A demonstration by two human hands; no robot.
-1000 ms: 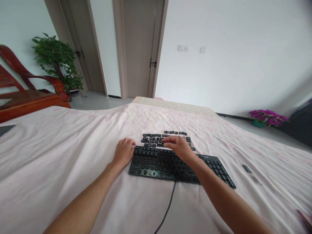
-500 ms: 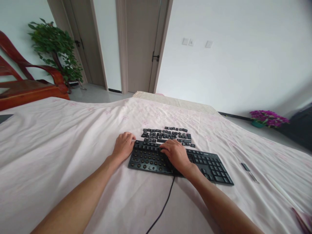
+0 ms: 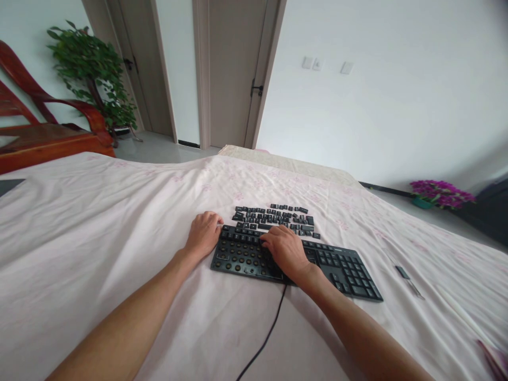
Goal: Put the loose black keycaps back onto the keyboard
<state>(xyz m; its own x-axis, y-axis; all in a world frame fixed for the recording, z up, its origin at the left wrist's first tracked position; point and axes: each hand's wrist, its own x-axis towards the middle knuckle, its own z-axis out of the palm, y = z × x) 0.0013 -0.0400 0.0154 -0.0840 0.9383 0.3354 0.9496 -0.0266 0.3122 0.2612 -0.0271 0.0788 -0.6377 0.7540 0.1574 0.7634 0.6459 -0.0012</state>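
Upon pale flowered cloth (image 3: 119, 227) lay one keyboard (image 3: 359, 270), dozens of loose keycaps (image 3: 264, 226) beyond it; the left hand (image 3: 204, 233) was at its corner, the right hand (image 3: 286, 250) over its middle, both grips unclear.

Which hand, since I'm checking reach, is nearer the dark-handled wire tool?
Right. The right hand is over the keyboard, left of the wire tool; the left hand is farther left, at the keyboard's left end.
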